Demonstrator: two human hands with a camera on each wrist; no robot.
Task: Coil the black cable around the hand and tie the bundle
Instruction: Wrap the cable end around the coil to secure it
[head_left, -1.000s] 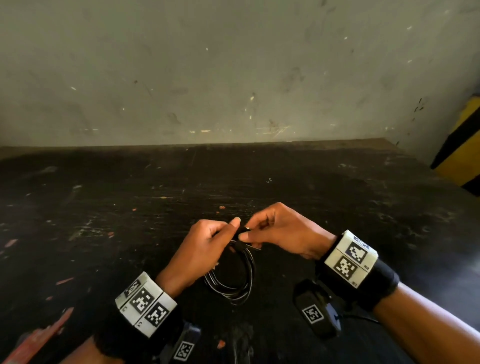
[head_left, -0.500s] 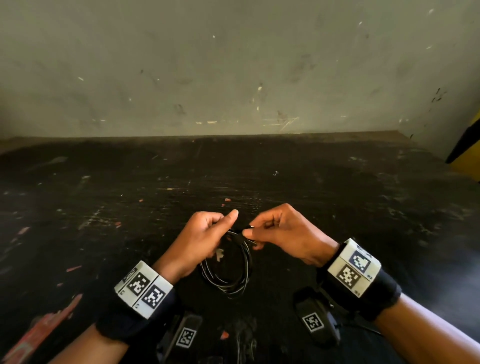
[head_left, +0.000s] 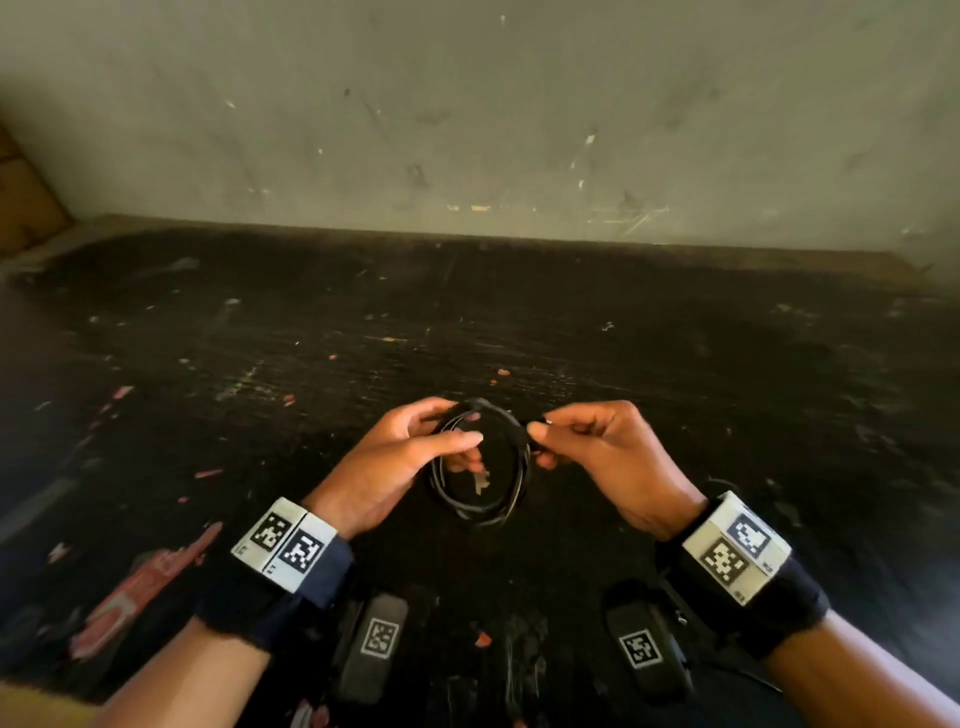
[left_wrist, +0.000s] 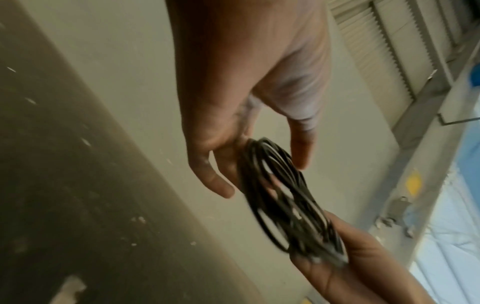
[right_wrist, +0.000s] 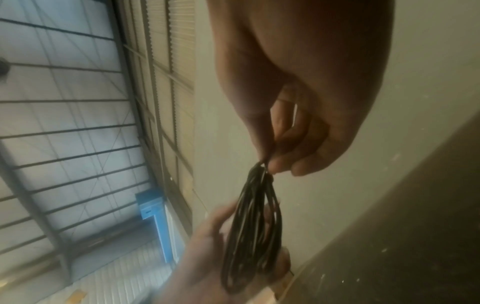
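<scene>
Cable (head_left: 480, 470), black and wound into a loop of several turns, hangs in the air between the two hands, just above the dark tabletop (head_left: 675, 364). The loop is an oval whose long axis runs from the far side of the table toward the person, its near end drooping lowest. Its flat face is turned up toward the head camera, so the table shows through the middle.

At the loop's left side, the left hand (head_left: 400, 462) holds it with the fingers curled through and the thumb stretched across the front. From the left wrist view the same coil (left_wrist: 283, 197) sits in that hand (left_wrist: 241, 92), the strands fanning out a little toward the other hand. The right hand (head_left: 608, 457) pinches the top right of the loop between thumb and forefinger, the other fingers bent under. In the right wrist view the pinch (right_wrist: 298, 123) gathers the strands (right_wrist: 254, 226) into one tight point, and they spread wider as they run toward the left hand. Whether a tie is already round the bundle I cannot tell; that spot is blurred.

Both wrists carry black bands with white checker-pattern tags. Reddish flecks and scratches mark the tabletop, and a scuffed pale wall (head_left: 467, 114) rises behind it.
</scene>
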